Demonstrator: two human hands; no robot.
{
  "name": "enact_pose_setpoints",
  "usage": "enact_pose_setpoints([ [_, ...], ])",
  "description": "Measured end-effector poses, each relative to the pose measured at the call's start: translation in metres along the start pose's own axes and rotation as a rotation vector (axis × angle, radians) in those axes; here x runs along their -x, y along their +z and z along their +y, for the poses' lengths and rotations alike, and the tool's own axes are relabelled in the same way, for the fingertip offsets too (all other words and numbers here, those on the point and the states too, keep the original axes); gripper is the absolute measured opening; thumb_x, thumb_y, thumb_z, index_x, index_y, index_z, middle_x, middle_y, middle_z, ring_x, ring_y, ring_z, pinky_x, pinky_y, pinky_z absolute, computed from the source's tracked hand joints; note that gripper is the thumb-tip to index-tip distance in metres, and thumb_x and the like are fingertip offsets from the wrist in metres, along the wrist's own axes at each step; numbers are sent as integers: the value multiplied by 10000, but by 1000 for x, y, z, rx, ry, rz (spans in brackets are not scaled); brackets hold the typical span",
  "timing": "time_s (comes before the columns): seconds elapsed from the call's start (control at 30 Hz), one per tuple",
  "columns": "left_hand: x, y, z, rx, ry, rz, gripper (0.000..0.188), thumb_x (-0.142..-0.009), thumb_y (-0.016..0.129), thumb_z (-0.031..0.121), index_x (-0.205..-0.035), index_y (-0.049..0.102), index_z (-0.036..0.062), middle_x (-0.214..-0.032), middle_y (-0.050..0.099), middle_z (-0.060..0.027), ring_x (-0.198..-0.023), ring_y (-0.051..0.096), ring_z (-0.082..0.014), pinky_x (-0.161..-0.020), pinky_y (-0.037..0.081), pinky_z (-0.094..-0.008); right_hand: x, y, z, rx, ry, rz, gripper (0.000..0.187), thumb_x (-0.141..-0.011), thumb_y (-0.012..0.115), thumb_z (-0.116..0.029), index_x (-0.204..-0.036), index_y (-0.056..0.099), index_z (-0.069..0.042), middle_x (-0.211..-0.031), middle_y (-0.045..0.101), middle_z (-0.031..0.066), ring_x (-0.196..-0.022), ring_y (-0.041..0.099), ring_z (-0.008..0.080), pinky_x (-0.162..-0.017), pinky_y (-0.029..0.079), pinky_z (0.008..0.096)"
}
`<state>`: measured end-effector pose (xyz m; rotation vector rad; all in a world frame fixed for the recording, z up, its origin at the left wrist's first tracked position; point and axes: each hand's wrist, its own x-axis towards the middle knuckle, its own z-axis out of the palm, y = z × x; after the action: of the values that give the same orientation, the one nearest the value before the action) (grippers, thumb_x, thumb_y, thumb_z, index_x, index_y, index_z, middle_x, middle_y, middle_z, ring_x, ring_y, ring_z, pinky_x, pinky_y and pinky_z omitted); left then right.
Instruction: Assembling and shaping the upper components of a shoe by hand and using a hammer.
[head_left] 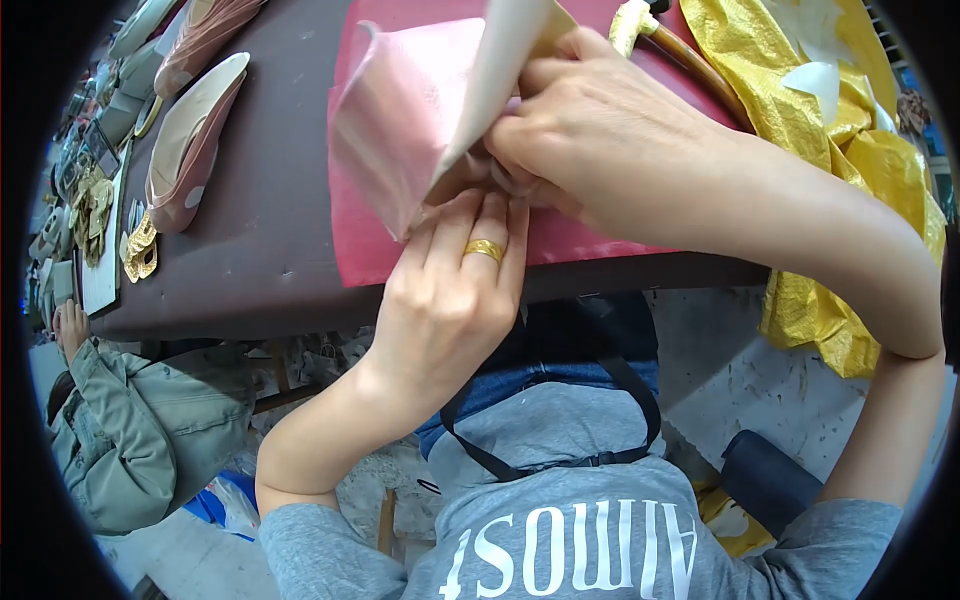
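The bent pink sheet (405, 110) sits over the red mat (362, 255), just past the left hand (450, 285), fingers close together, grip hard to tell, while the right hand's (610, 130) curled fingers pinch its up-slanting pale flap (495, 80).

Glossy pink piece (420, 90) bowed up and open

Here it is, satiny and creased, its left side standing in a loose curve; a pale cream flap (497, 75) rises steeply alongside, their join hidden, the lower end bunched, all above a deeper-pink sheet (357, 240)
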<state>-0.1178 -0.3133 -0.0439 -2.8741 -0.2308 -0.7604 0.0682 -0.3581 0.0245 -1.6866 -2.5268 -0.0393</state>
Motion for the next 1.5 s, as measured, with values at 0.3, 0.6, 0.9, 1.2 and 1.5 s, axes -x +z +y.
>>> enact_pose_setpoints([
  [0.3,1,-4,-2,-67,19,-39,315,-744,634,-3,-1050,673,-68,-1063,630,-184,-910,622,-255,-773,529,-314,12,-9,11,-36,11,4,116,-753,718,-136,-759,613,-87,-797,647,52,-804,567,213,-889,399,374],
  [0.6,3,-8,-2,31,-87,-94,376,-752,616,2,-1123,665,-21,-1150,642,-135,-951,630,-237,-772,511,-293,25,-10,24,10,57,-11,125,-750,719,-138,-759,605,-90,-789,645,50,-788,562,212,-883,398,367],
  [0.9,-2,-8,6,140,-200,-79,390,-756,607,1,-1142,660,-6,-1209,635,-111,-952,624,-242,-772,496,-298,38,3,24,47,95,-9,134,-748,721,-140,-759,596,-93,-781,643,47,-771,558,212,-878,397,359],
  [1.2,-2,-11,9,169,-206,-104,412,-746,618,14,-1155,658,-8,-1241,590,-110,-945,610,-262,-774,481,-319,55,0,14,96,122,-8,143,-745,722,-143,-759,588,-96,-773,641,44,-755,554,211,-872,396,352],
  [1.5,0,-10,17,183,-253,-126,398,-759,615,21,-1154,658,-8,-1183,575,-108,-998,572,-265,-841,450,-353,50,1,16,154,166,-5,152,-742,723,-145,-759,580,-99,-765,638,42,-739,550,211,-867,396,345],
])
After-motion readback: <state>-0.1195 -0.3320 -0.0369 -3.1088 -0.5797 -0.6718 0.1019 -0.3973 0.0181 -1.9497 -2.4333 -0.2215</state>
